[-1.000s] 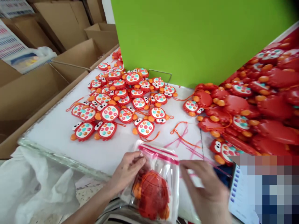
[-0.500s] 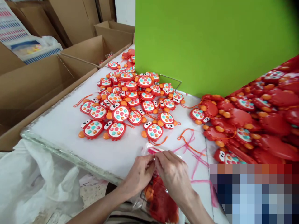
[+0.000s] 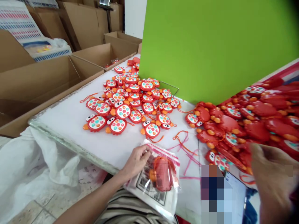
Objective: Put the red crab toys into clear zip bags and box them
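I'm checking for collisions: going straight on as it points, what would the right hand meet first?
Probably the piled red toys beyond the right hand; blur leaves the exact depth unclear.

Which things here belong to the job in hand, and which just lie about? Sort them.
Part of the job, it seems:
clear bag, in the grip of the left hand
red toy inside it
toys spread on the table
toy heap at right

Just lying about, likely:
loose orange cord
white sheeting at left
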A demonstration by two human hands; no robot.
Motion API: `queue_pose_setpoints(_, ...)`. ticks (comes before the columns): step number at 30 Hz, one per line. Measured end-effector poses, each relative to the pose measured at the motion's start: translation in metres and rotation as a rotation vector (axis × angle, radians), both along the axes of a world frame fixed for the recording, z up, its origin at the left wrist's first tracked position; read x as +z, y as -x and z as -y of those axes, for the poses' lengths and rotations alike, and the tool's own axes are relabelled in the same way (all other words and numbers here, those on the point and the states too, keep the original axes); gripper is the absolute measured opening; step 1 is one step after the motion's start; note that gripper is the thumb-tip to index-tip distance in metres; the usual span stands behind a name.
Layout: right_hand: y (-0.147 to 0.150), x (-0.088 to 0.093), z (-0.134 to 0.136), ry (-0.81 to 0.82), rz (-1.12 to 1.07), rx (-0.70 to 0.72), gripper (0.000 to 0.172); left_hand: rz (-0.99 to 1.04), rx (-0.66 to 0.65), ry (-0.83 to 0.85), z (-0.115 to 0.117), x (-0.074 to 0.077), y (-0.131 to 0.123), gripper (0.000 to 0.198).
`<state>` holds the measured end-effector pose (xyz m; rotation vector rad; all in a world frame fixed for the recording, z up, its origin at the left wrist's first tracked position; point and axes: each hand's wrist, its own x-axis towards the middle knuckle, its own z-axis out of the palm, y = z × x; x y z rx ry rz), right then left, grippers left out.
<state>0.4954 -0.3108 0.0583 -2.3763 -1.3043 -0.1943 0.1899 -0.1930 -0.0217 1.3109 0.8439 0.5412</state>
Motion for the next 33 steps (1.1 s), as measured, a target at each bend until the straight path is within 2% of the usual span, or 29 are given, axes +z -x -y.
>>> queue_pose_setpoints(4, 0.014, -0.010, -0.002, 0.036, 0.012, -0.044, 0.066, 0.019, 0.021, 0.042, 0.002, -0.005, -0.003, 0.015)
queue_pose_setpoints(6, 0.015, -0.015, 0.005, 0.052, 0.025, -0.061, 0.073, 0.026, 0.029, 0.055, 0.002, -0.005, -0.004, 0.015)
queue_pose_setpoints(9, 0.021, -0.030, 0.036, 0.121, 0.007, -0.159, 0.088, 0.038, 0.039, 0.066, 0.004, -0.003, -0.002, 0.016)
queue_pose_setpoints(11, 0.033, -0.047, 0.065, 0.177, -0.031, -0.296, 0.099, 0.036, 0.049, 0.061, 0.005, -0.002, -0.002, 0.017)
queue_pose_setpoints(13, 0.048, -0.066, 0.091, 0.216, -0.065, -0.453, 0.102, 0.018, 0.057, 0.046, 0.006, 0.000, -0.002, 0.018)
queue_pose_setpoints(15, 0.061, -0.083, 0.107, 0.225, -0.118, -0.569, 0.105, -0.013, 0.063, 0.028, 0.006, 0.001, -0.002, 0.019)
queue_pose_setpoints(17, 0.066, -0.092, 0.111, 0.220, -0.169, -0.625, 0.108, -0.047, 0.069, 0.016, 0.006, 0.001, -0.003, 0.020)
queue_pose_setpoints(20, 0.063, -0.094, 0.108, 0.217, -0.215, -0.627, 0.109, -0.082, 0.078, 0.009, 0.006, -0.001, -0.003, 0.022)
queue_pose_setpoints(24, 0.053, -0.086, 0.109, 0.222, -0.245, -0.645, 0.106, -0.087, 0.094, 0.012, 0.007, -0.001, -0.004, 0.022)
queue_pose_setpoints(33, 0.013, -0.074, 0.140, 0.251, -0.307, -0.818, 0.110, 0.003, 0.066, 0.112, 0.005, 0.003, -0.003, 0.027)
